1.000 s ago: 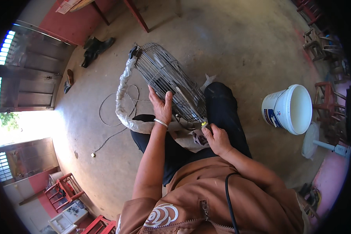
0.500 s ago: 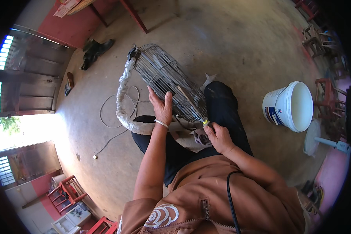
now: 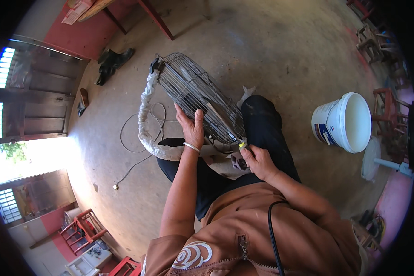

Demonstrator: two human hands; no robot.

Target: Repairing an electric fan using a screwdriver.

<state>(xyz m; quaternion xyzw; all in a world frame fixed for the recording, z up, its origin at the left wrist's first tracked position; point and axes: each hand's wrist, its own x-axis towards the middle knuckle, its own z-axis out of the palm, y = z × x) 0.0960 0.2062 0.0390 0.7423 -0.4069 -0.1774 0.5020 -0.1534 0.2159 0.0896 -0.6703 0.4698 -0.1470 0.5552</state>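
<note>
We rest a round wire fan guard (image 3: pixel 200 103) on our lap, tilted away over the concrete floor (image 3: pixel 271 55). Our left hand (image 3: pixel 191 126) lies flat, open, against its near mesh; our right hand (image 3: pixel 257 161) pinches a small yellow-tipped tool (image 3: pixel 242 145) at the rim. The guard looks light, stiff and springy, best gripped by its rim.

A white plastic bucket (image 3: pixel 342 122) with a blue and red label (image 3: pixel 325 133) on its side is seen lying on the floor to the right, and papers (image 3: pixel 78 10) at the far left.
</note>
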